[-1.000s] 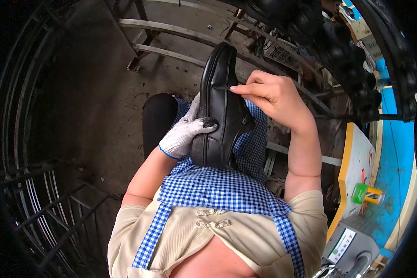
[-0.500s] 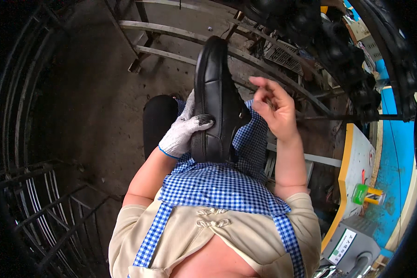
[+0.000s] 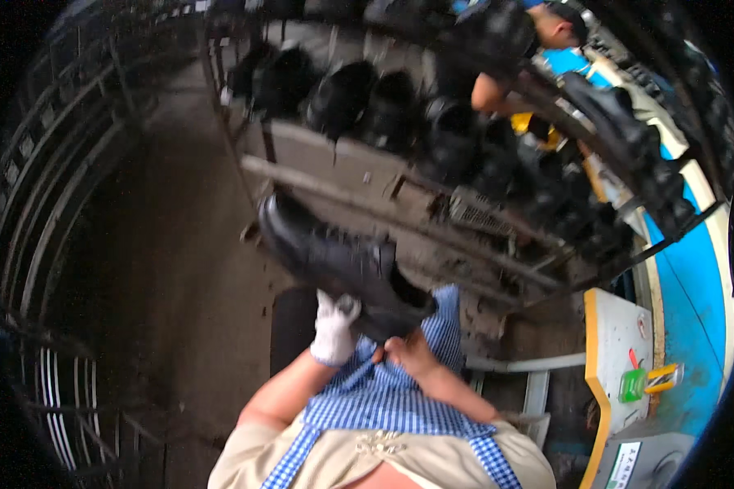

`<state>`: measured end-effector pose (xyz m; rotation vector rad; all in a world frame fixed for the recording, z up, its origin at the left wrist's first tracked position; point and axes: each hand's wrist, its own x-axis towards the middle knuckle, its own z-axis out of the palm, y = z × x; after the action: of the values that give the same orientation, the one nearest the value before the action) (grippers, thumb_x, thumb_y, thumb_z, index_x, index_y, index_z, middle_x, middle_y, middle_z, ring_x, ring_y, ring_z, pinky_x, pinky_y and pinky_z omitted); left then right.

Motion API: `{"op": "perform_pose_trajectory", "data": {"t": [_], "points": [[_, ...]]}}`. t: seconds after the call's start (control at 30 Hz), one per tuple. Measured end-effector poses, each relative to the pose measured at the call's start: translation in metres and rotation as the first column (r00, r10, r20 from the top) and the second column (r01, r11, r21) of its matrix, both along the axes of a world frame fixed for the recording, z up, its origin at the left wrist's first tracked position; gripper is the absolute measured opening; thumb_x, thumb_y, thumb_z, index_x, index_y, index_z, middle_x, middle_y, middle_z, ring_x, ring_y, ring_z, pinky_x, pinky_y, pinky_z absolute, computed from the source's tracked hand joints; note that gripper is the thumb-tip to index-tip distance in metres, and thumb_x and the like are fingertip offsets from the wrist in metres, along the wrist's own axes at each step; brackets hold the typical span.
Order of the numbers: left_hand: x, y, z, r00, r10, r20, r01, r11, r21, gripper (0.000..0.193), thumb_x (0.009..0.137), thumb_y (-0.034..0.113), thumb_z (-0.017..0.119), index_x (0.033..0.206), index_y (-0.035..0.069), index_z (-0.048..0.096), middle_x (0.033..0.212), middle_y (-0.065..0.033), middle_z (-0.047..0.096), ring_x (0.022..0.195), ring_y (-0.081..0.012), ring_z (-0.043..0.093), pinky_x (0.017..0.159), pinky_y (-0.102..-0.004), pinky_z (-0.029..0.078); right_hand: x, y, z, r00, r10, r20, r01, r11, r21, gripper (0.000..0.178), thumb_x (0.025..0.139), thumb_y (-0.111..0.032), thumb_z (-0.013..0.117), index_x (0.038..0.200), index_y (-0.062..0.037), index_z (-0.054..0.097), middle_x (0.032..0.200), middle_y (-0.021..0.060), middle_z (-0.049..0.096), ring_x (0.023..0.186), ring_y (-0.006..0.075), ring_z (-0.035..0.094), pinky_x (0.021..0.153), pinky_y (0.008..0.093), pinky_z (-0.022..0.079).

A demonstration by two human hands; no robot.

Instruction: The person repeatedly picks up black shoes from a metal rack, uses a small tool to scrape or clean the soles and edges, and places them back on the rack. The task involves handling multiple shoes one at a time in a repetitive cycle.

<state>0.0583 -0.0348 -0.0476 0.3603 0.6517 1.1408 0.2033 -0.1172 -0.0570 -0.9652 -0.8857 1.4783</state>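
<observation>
A black leather lace-up shoe [image 3: 338,261] is held up in front of my lap, its toe pointing to the far left and its opening toward the right. My left hand [image 3: 335,326], in a white knitted glove, grips the shoe's side near the sole. Bare, my right hand [image 3: 412,354] is at the heel with its thumb against it; the other fingers are partly hidden under the shoe. Both hands are slightly blurred. Behind the shoe lies my blue-and-white checked apron [image 3: 375,407].
A metal rack [image 3: 326,183] with rows of black shoes [image 3: 391,110] stands ahead. Beyond it a person [image 3: 550,33] is partly visible beside a blue work surface [image 3: 685,285]. At right, a yellow-edged bench [image 3: 624,342] bears a green container [image 3: 632,385]. Metal frames [image 3: 65,171] stand left.
The view has lifted, bringing the rack's shoes into sight. The shoe has swung from upright to toe-left and lower. My right hand, formerly apart from it, has come to its heel.
</observation>
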Motion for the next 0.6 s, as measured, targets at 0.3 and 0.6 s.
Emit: {"op": "perform_pose_trajectory", "data": {"t": [0.3, 0.6], "points": [[-0.025, 0.024, 0.011, 0.954, -0.232, -0.189, 0.299, 0.785, 0.542, 0.086, 0.079, 0.017, 0.074, 0.15, 0.015, 0.026, 0.138, -0.0086, 0.046, 0.118, -0.0222, 0.055, 0.102, -0.0386, 0.043, 0.071, 0.042, 0.105, 0.84, -0.458, 0.291, 0.347, 0.866, 0.361, 0.054, 0.07, -0.014, 0.068, 0.122, -0.0045, 0.056, 0.112, 0.0124, 0.064, 0.084, 0.0262, 0.063, 0.063, 0.0375, 0.051], [-0.055, 0.031, -0.116, 0.971, -0.157, -0.183, 0.213, 0.914, 0.345, 0.055, 0.088, 0.0, 0.062, 0.138, 0.0, 0.042, 0.125, -0.0118, 0.057, 0.116, -0.0212, 0.056, 0.099, -0.0352, 0.048, 0.054, 0.134, 0.414, 0.507, -0.857, -0.087, 0.232, 0.039, 0.972, 0.027, 0.082, -0.015, 0.071, 0.103, -0.002, 0.061, 0.078, 0.0032, 0.063, 0.051, 0.0092, 0.054, 0.045, 0.0241, 0.044]]}}
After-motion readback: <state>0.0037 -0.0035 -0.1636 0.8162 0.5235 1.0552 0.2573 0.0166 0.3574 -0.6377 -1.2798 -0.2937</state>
